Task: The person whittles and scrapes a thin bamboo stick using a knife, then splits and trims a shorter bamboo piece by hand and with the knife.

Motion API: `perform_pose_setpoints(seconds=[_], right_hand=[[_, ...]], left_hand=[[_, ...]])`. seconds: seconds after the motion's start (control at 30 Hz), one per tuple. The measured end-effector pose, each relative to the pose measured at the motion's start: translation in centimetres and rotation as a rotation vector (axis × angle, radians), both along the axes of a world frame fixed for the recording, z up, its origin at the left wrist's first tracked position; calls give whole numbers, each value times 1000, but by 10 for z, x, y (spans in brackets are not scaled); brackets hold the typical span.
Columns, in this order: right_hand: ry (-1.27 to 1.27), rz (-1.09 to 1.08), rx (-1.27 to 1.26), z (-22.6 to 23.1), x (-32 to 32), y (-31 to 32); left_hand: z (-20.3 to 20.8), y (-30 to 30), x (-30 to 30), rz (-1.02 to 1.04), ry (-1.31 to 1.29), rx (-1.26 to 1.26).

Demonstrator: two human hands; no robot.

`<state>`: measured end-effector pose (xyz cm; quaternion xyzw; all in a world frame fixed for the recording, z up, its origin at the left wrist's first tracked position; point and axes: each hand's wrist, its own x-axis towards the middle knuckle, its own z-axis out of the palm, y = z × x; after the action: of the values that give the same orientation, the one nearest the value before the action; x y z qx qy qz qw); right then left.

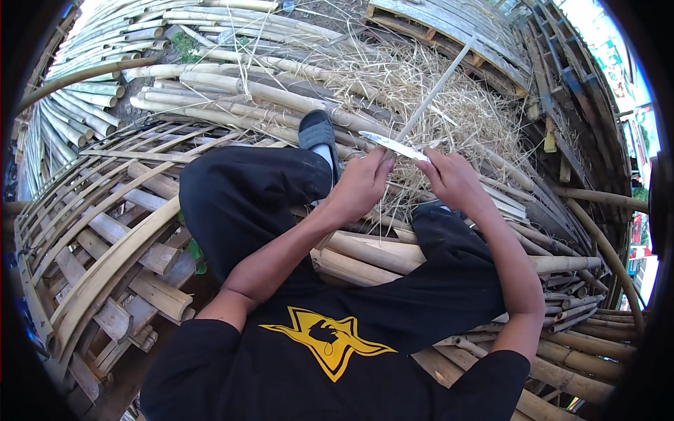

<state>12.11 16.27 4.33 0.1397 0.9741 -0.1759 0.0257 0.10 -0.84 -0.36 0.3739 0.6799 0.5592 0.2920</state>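
Observation:
My left hand (360, 186) is closed around the lower part of a long, thin, pale bamboo strip (441, 85), which slants up and away to the right. A knife (393, 145) is in my right hand (451, 181), its fingers wrapped round the handle, which is mostly hidden. The light, spotted blade points left and crosses the strip just above my left hand. Blade and strip look to be touching. Both hands are close together in front of my bent knees.
A heap of dry shavings (449, 105) lies beyond my hands, beside bamboo poles (267, 88). To the left stands a bamboo lattice frame (105, 238). Wooden pallets (449, 31) are at the far right. More poles (576, 365) lie at the near right.

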Motion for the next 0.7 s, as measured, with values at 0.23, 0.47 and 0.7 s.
perform_pose_setpoints(seconds=[0.23, 0.47, 0.7], right_hand=[[200, -627, 204, 6, 32, 145], [249, -285, -158, 20, 18, 51], [79, -12, -167, 17, -5, -3]], left_hand=[[-10, -3, 4, -95, -126, 43], [11, -4, -15, -283, -905, 113], [14, -7, -19, -384, -1043, 89]])
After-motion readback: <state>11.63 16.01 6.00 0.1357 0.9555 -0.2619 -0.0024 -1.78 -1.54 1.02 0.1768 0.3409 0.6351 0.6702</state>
